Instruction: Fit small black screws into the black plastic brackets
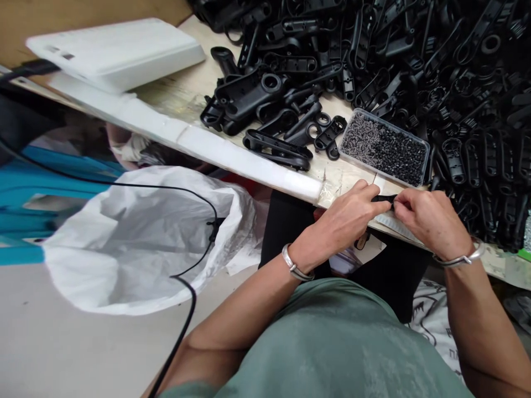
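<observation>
At the bench edge, a small black plastic part point(382, 198) sits between my two hands, mostly covered by fingers. My left hand point(352, 209) is closed around its near end. My right hand point(431, 218) is closed in a pinch at the other end; what its fingertips grip is hidden. Just beyond the hands lies a clear plastic box point(422, 178), holding tiny grey and black pieces in great number. Black moulded handle-like parts with ring ends point(255, 99) are heaped behind and left of the box.
More black parts point(477, 160) stand in rows and heaps on the right. A white casing point(120, 52) with a black cable lies at the far left of the bench. White padding point(215, 149) lines the front edge. An open white sack point(136, 237) stands below, crossed by a black cord point(193, 298).
</observation>
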Action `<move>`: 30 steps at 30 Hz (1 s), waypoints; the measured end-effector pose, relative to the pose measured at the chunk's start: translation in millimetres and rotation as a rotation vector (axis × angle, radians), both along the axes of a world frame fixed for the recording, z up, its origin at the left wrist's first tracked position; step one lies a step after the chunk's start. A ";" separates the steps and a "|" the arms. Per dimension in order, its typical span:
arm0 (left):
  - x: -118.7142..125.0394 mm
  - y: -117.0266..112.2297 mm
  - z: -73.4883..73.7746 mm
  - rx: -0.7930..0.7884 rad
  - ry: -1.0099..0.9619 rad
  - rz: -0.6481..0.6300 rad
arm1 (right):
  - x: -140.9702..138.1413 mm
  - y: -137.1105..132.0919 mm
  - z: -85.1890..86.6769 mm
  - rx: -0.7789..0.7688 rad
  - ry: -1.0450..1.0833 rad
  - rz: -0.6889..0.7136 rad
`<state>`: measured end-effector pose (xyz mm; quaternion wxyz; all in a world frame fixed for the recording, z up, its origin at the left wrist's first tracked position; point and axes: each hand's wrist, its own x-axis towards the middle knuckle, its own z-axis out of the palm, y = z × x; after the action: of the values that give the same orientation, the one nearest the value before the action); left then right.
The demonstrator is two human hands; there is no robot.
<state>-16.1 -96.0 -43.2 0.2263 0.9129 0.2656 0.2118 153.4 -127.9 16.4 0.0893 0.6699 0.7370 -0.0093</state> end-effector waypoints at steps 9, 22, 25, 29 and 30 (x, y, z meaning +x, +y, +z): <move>-4.0 1.3 4.7 0.085 0.096 -0.036 | -25.5 12.3 6.5 -0.023 -0.141 0.054; -3.4 1.9 -0.4 0.127 0.080 0.011 | 34.3 -48.7 -16.6 0.063 1.248 -0.598; -4.6 0.8 -7.9 0.109 -0.028 0.040 | 19.9 -56.5 -22.1 0.070 1.477 -0.716; -5.4 -5.0 -8.4 0.099 -0.088 0.047 | 8.2 -49.4 -27.6 0.081 1.752 -0.729; -5.5 -6.6 -7.0 0.090 -0.077 0.044 | 7.0 -46.8 -29.3 0.081 1.806 -0.718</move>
<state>-21.5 -102.7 -50.2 0.1903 0.9073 0.2668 0.2634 160.4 -174.7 -12.9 -0.5411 0.5980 0.2797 -0.5210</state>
